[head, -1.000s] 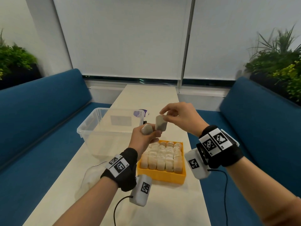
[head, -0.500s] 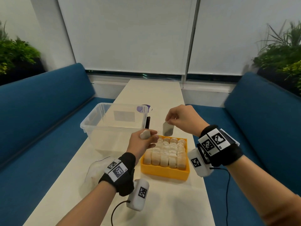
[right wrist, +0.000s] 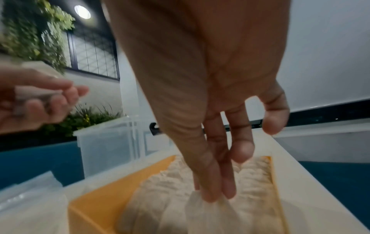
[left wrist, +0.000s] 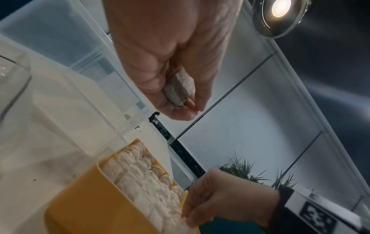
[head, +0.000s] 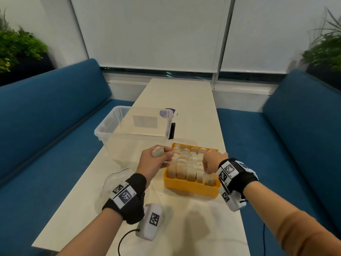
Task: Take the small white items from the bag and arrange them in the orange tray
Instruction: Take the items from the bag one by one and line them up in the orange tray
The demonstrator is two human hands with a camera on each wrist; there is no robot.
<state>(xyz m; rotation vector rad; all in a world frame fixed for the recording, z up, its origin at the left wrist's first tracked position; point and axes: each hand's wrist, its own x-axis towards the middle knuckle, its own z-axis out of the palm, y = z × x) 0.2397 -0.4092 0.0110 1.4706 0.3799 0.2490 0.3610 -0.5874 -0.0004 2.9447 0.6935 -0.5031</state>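
Both hands — white items gripped

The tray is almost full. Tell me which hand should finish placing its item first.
Right. The right hand already pinches its item down at the tray's near right corner, among the rows. The left hand grips its item beside the tray, not over it.

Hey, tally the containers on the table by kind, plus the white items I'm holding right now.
Orange tray: 1
Clear bin: 1
Clear bag: 1
White items held: 2 (left-hand item, right-hand item)
Total: 5
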